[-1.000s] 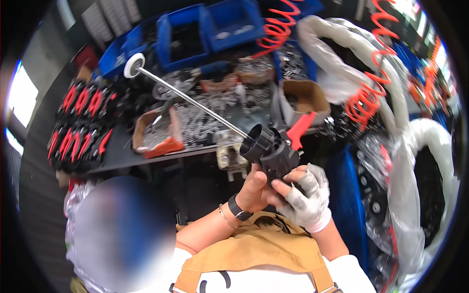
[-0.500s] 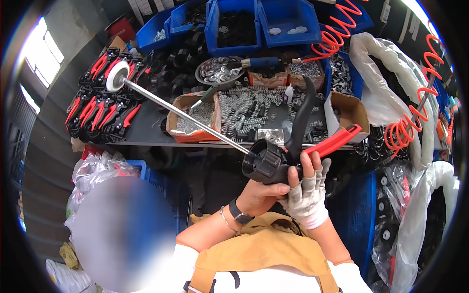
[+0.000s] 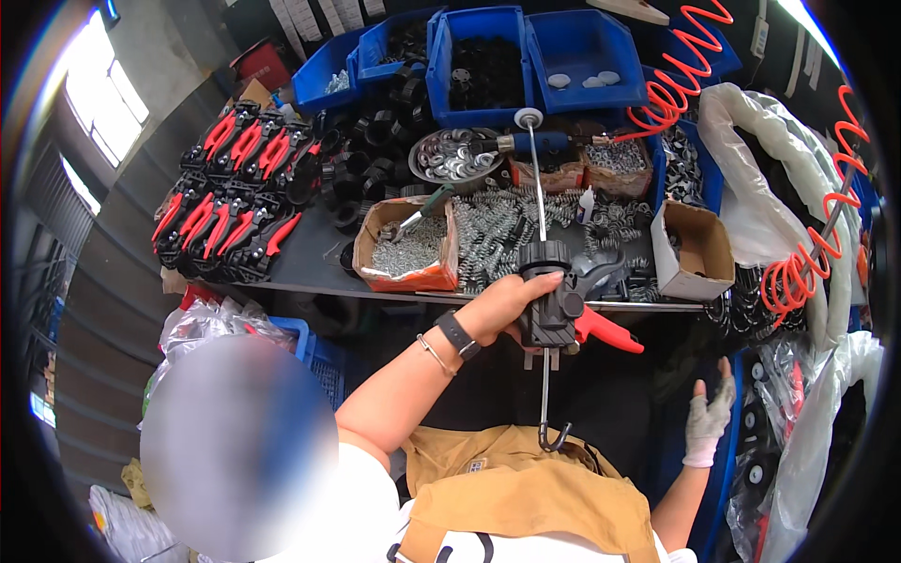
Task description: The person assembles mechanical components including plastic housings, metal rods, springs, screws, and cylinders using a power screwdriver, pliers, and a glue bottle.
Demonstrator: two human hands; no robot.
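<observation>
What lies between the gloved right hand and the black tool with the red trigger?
Nothing: in the head view, the right hand hangs apart from the black tool, only dark shadow between.

Black caulking-gun body (image 3: 549,305) with red trigger (image 3: 608,330) and silver rod (image 3: 537,192) is shown; blue storage bins (image 3: 488,66), orange-red coiled hoses (image 3: 680,84), brown cardboard boxes (image 3: 690,253) (one orange-edged) and red-and-black assembled guns (image 3: 235,192) are seen. A white glove is worn on the right hand (image 3: 706,422).

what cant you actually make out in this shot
- Head view: front of the black tool with the red trigger, covered by the left hand.
- Contents of the open cardboard box: too dark.
- Right hand in a white glove: its palm faces away, nothing visibly held.
</observation>
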